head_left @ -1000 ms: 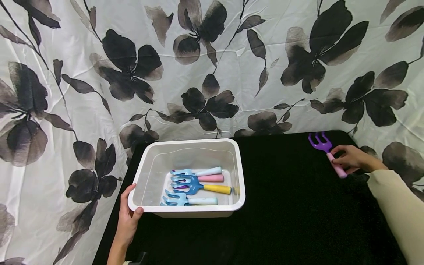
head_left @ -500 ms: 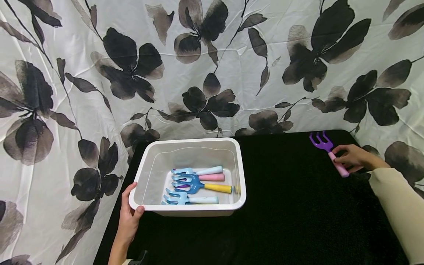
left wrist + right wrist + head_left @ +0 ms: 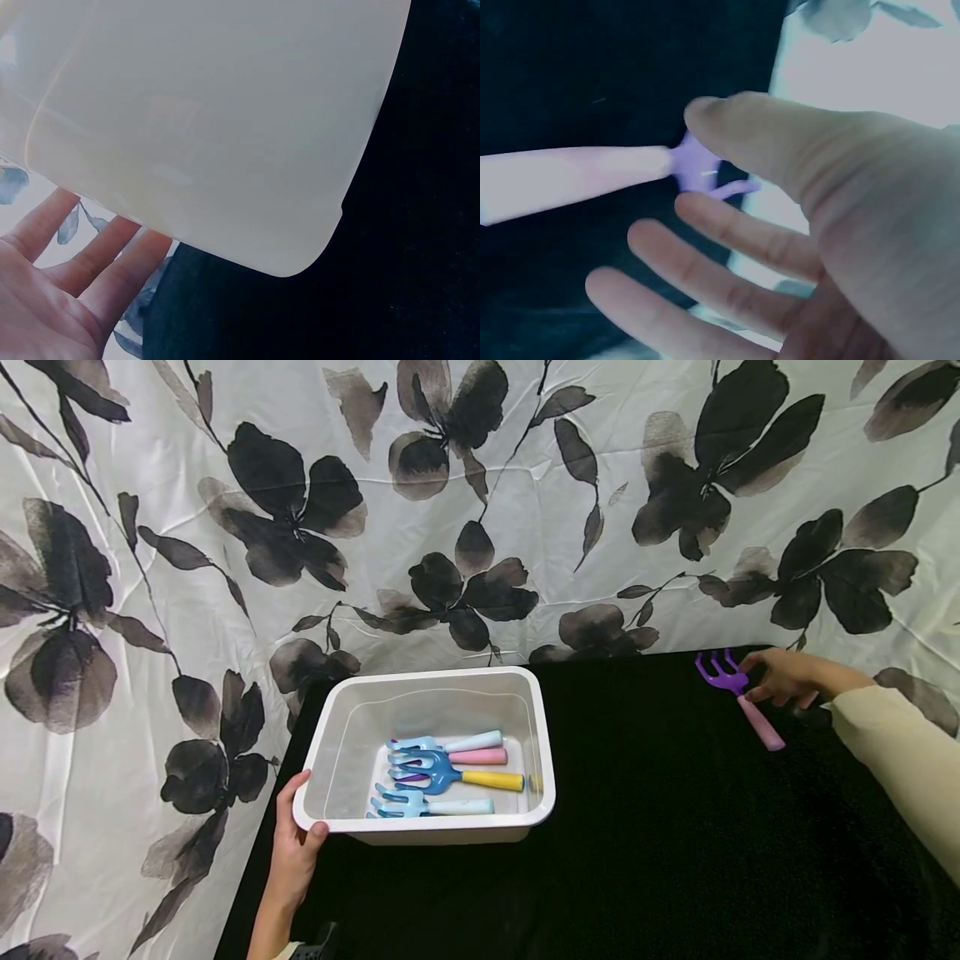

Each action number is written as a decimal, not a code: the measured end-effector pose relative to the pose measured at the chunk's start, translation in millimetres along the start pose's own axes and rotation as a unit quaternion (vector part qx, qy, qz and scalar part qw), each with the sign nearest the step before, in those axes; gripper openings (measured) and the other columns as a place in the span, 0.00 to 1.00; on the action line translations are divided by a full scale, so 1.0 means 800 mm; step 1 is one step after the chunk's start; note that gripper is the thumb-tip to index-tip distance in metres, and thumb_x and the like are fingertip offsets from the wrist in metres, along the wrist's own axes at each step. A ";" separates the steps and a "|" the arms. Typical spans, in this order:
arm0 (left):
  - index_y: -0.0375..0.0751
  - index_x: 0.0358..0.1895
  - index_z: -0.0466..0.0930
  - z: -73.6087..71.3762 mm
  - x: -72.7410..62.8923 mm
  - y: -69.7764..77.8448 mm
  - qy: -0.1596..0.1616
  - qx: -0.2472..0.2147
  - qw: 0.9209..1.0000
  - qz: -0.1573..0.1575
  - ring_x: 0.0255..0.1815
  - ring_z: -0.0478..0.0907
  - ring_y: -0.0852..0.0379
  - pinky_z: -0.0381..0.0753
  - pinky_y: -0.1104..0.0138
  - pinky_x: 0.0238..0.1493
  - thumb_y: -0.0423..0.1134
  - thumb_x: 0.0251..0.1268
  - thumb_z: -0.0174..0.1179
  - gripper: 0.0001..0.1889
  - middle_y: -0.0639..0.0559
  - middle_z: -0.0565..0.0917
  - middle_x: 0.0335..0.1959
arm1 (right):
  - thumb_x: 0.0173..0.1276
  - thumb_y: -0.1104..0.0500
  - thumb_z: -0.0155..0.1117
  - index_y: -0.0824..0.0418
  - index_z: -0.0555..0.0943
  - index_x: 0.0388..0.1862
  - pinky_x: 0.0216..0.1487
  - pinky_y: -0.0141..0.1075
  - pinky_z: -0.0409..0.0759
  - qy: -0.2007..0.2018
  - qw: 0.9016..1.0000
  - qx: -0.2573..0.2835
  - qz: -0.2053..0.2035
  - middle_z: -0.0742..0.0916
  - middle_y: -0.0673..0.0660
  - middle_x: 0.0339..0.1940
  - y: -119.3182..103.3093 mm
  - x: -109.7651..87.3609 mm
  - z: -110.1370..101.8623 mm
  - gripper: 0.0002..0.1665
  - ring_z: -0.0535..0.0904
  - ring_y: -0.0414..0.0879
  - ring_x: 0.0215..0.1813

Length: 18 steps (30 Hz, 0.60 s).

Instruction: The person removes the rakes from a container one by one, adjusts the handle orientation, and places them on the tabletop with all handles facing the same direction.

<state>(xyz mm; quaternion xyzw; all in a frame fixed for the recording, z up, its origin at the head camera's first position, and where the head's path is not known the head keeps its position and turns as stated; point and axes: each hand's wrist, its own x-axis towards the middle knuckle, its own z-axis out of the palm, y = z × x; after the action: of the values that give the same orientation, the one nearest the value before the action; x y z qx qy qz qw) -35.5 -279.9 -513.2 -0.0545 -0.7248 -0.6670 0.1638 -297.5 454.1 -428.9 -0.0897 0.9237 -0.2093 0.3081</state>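
In the head view, a small garden hand fork [image 3: 761, 722] with a purple head and pink handle lies at the far right of the black surface. My right hand [image 3: 787, 677] is at its head and neck. The right wrist view shows the thumb and fingers spread on either side of the purple head [image 3: 696, 166]. My left hand [image 3: 291, 852] grips the near-left corner of a white plastic tub [image 3: 427, 831], thumb on the rim. In the left wrist view its fingers [image 3: 112, 255] touch the outer wall. Several more hand forks [image 3: 438, 772] lie inside the tub.
The tub and the fork rest on a black cloth-like surface [image 3: 637, 793]. Behind it and along the left hangs a white curtain [image 3: 562, 543] with dark flowers. The surface's far edge meets the curtain close to the purple fork head.
My right hand has let go of the pink handle and moved up to the fork's purple head. The fork's head has shifted slightly. The left hand stays on the tub.
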 end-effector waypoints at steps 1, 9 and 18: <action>0.43 0.80 0.52 0.000 0.000 0.000 0.000 0.000 1.000 -0.001 0.58 0.68 0.50 0.77 0.72 0.53 0.31 0.76 0.57 0.36 0.48 0.62 0.70 | 0.71 0.52 0.70 0.75 0.58 0.71 0.33 0.49 0.85 0.004 1.000 -0.008 -0.013 0.84 0.74 0.48 -0.012 -0.002 -0.006 0.44 0.85 0.58 0.42; 0.44 0.80 0.52 0.002 0.001 0.001 0.003 -0.003 1.000 -0.004 0.59 0.68 0.51 0.77 0.72 0.53 0.31 0.76 0.57 0.35 0.47 0.62 0.70 | 0.69 0.50 0.73 0.65 0.58 0.76 0.35 0.48 0.85 0.023 0.993 -0.070 -0.097 0.82 0.70 0.55 -0.104 -0.015 -0.042 0.47 0.83 0.54 0.45; 0.44 0.80 0.53 0.001 -0.001 0.007 0.008 0.008 1.000 -0.010 0.59 0.69 0.51 0.77 0.73 0.52 0.30 0.75 0.57 0.35 0.49 0.62 0.69 | 0.65 0.53 0.77 0.59 0.61 0.78 0.43 0.52 0.83 0.070 0.972 -0.125 -0.184 0.81 0.69 0.60 -0.205 -0.032 -0.059 0.49 0.86 0.57 0.48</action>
<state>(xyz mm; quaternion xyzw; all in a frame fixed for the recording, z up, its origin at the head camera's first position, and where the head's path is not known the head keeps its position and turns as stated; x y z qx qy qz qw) -33.7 -278.4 -508.4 -0.0402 -0.7293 -0.6633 0.1632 -299.8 329.9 -308.5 -0.2808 0.9296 -0.1505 0.1852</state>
